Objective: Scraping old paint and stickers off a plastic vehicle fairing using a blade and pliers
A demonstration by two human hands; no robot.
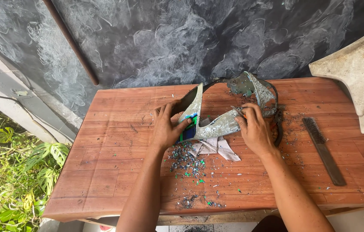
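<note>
Holding a curved, V-shaped plastic panel (223,122) at the middle of the wooden desk (113,163), we see it weathered grey-green, its paint flaking, with a blue-green patch at its left end. Our left hand (167,129) grips that left arm; our right hand (253,129) clasps the right arm. Paint chips (186,163) and a crumpled cloth (214,147) lie just nearer, a wire brush (324,150) well right.

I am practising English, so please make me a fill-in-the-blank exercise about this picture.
1. The left hand presses the curved grey panel onto the ____ table.
2. A wire brush lies to the ____ of the right hand.
3. Paint flakes lie ____ the two forearms.

Missing words: wooden; right; between
</note>
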